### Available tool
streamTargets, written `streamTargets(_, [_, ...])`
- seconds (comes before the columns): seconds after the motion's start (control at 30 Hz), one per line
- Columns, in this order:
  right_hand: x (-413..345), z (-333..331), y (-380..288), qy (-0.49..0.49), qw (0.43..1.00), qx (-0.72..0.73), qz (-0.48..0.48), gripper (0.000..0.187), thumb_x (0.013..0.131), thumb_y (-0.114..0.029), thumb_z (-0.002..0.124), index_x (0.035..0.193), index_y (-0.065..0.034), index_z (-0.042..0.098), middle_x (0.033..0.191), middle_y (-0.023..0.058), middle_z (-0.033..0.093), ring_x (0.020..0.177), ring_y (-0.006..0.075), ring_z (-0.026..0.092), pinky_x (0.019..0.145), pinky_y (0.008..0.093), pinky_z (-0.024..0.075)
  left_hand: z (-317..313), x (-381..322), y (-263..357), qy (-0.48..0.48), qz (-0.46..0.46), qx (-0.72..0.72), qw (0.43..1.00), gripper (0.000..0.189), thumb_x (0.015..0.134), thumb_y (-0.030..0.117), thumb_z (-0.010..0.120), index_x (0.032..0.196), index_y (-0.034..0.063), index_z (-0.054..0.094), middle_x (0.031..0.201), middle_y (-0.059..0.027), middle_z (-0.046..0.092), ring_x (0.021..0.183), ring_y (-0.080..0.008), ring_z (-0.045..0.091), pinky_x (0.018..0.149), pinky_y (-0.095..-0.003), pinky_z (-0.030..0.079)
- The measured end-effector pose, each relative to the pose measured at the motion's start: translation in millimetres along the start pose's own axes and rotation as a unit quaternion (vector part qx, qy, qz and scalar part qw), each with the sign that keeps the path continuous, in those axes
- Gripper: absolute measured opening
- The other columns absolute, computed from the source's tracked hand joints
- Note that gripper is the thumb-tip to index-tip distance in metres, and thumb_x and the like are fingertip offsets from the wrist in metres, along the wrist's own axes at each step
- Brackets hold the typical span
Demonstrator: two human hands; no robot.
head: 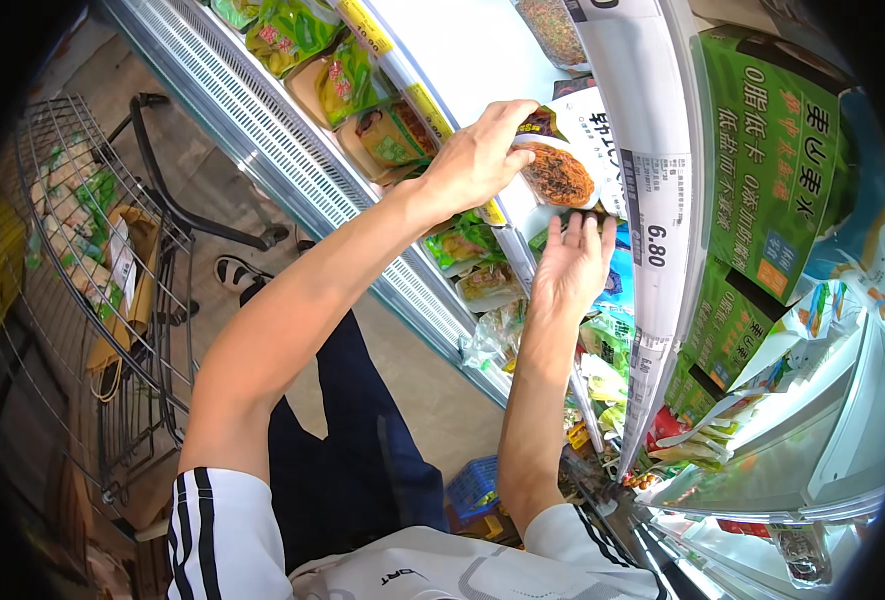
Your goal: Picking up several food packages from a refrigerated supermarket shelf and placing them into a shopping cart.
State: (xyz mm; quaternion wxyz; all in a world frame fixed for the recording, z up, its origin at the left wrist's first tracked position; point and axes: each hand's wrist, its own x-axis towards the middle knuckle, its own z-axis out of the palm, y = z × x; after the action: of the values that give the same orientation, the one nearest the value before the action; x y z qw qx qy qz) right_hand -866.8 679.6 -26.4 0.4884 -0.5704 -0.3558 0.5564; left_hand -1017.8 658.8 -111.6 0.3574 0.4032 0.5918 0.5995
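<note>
My left hand (484, 157) reaches onto a refrigerated shelf, thumb and fingers around the near edge of a white food package (589, 139) with a picture of reddish-brown food on it. My right hand (576, 259) is palm up with its fingers spread, at the lower end of that package; its fingertips are partly under or against it, and whether they bear it cannot be told. The package lies tilted beneath the price rail (656, 225) of the shelf above, which hides its far part. A blue package (619, 281) is just beyond my right hand.
Green bagged foods (345, 82) fill the lower shelf behind yellow price tags. A vented metal cooler edge (262, 157) runs diagonally before me. Green-printed packages (765, 165) stand on the upper shelf at right. A wire shopping cart (120, 315) with bagged food and a paper bag is at left.
</note>
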Motion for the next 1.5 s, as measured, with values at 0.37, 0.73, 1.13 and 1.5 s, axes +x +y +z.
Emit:
streamTargets(0.37, [-23.4, 5.7, 5.4, 0.012, 0.999, 0.030, 0.043, 0.070, 0.089, -0.001, 0.061, 0.146, -0.0021, 0.021, 0.134, 0.0162, 0.040, 0.124, 0.0267, 0.044, 0.107, 0.0481, 0.0386, 8.1, 10.1, -11.8, -0.057, 0.073, -0.017, 0.996, 0.054, 0.088, 0.006, 0.059, 0.139, 0.0082, 0.038, 0.139, -0.0186, 0.045, 0.115, -0.0413, 0.055, 0.096, -0.0463, 0.049])
streamTargets(0.73, [2.4, -10.4, 24.1, 0.011, 0.989, 0.081, 0.124, 0.051, 0.089, -0.003, 0.058, 0.134, 0.0008, 0.035, 0.125, 0.0163, 0.048, 0.119, 0.0293, 0.048, 0.109, 0.0476, 0.0388, 14.5, 0.2, 0.4, -0.097, -0.039, -0.021, 0.994, 0.076, 0.089, 0.004, 0.057, 0.152, 0.0100, 0.016, 0.155, -0.0281, 0.016, 0.121, -0.0423, 0.054, 0.103, -0.0407, 0.046])
streamTargets(1.13, [-48.7, -2.2, 37.8, -0.050, 0.996, -0.015, 0.078, 0.059, 0.094, -0.004, 0.054, 0.144, 0.0010, 0.023, 0.134, 0.0247, 0.040, 0.132, 0.0358, 0.040, 0.110, 0.0477, 0.0394, -50.7, -38.3, 48.0, -0.041, -0.035, 0.033, 0.998, 0.048, 0.086, 0.009, 0.057, 0.131, -0.0004, 0.045, 0.131, -0.0278, 0.047, 0.099, -0.0446, 0.061, 0.083, -0.0469, 0.053])
streamTargets(1.5, [-176.0, 54.2, 78.2, -0.249, 0.952, -0.102, 0.144, 0.035, 0.100, -0.001, 0.044, 0.134, 0.0044, 0.044, 0.130, 0.0195, 0.053, 0.124, 0.0264, 0.053, 0.105, 0.0407, 0.0458, -309.9, -223.1, 142.1, 0.168, 0.112, 0.292, 0.935, 0.024, 0.085, -0.006, 0.057, 0.108, 0.0011, 0.062, 0.098, -0.0094, 0.065, 0.087, -0.0210, 0.064, 0.077, -0.0330, 0.052])
